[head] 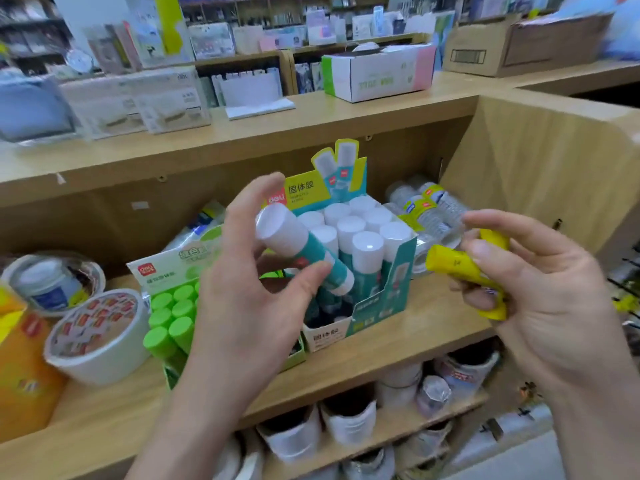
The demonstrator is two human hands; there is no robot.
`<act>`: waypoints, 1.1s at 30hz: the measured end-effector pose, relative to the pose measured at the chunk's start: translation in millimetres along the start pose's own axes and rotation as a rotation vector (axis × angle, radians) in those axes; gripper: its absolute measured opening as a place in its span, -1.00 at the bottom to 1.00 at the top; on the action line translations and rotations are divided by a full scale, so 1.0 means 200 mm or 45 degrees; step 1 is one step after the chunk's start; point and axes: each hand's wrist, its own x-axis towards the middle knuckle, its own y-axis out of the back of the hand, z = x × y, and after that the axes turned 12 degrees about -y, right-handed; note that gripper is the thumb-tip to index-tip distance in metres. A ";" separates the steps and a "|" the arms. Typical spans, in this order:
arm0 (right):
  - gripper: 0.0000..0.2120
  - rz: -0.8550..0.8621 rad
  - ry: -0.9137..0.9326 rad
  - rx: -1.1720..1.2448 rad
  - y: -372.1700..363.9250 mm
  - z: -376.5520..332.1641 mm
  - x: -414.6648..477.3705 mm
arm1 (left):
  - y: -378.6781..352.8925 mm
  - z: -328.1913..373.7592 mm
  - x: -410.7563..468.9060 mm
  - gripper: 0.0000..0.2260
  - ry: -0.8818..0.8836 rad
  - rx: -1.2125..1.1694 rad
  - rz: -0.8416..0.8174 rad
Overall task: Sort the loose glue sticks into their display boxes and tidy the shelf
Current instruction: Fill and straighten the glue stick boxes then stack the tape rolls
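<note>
Nearest to us are our own two hands, raised in front of the shelf (pixel 398 344). Our left hand (pixel 249 306) holds a teal glue stick (pixel 301 251) with a white cap. The thumb presses on its lower end and the fingers (pixel 249 202) curl behind it, so the stick lies tilted with its cap up and to the left. It hangs just above the front left corner of the teal display box (pixel 398 282).

Our right hand (pixel 540 299) grips yellow glue sticks (pixel 453 265) — two, as far as we can tell. The fingers are bent round them, and one stick points left toward the teal box. These sticks are held in the air to the right of that box, not touching it.

The teal display box stands on the shelf, and it is nearly full of upright sticks with white caps. There is a dark gap at its front left. Just beside it on the left is a green display box (pixel 162 268) with green-capped sticks (pixel 169 317) standing in rows. Our left wrist hides part of this box.

Further left a wide roll of tape (pixel 100 337) lies on the shelf, and an orange box (pixel 20 358) stands at the edge of the view. Behind the teal box, to the right, lie clear bottles (pixel 433 206) with yellow labels. The shelf below holds white rolls (pixel 349 420) — blurred, so we cannot tell what kind.
</note>
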 end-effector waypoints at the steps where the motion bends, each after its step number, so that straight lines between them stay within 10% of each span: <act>1: -0.74 0.024 0.022 -0.052 -0.01 -0.01 0.03 | -0.01 0.00 0.00 -0.35 -0.030 0.116 -0.030; 9: -0.66 -0.349 0.152 -0.591 0.02 -0.02 0.23 | -0.16 -0.02 -0.05 -0.54 -0.104 0.576 -0.241; 17: -0.70 -0.668 0.291 -0.950 0.06 0.01 0.32 | -0.23 -0.03 -0.10 -0.65 -0.149 0.800 -0.003; 33: -0.69 -0.682 0.333 -0.781 0.08 0.05 0.31 | -0.24 0.00 -0.13 -0.62 -0.117 1.045 -0.085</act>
